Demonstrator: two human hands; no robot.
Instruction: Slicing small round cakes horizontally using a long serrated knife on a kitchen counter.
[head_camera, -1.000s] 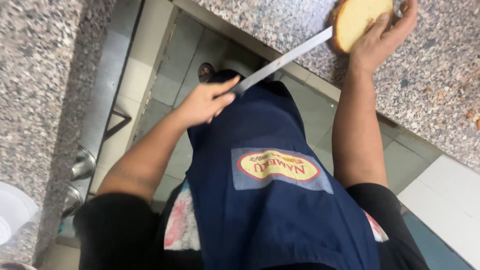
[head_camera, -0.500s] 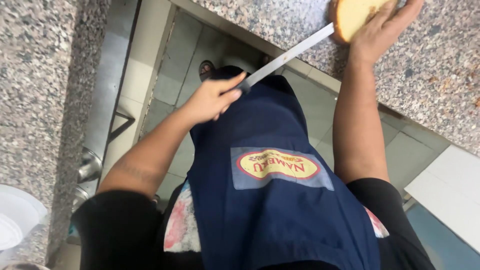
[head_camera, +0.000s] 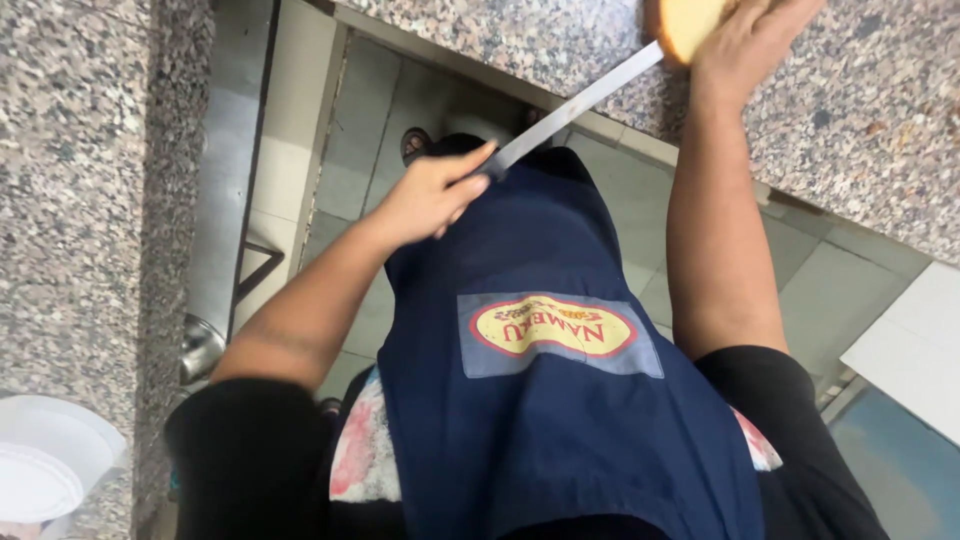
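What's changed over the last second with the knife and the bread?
Little. The right hand and bread round have slid toward the top edge of the view, and white bowls show more at lower left. The left hand still grips the knife, blade against the bread.

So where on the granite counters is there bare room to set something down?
The right granite counter shows bare stone right of the hand pressing the sponge cake. The left counter is bare above the white bowls. It is crowded at the cake, where the knife held by the other hand meets it.
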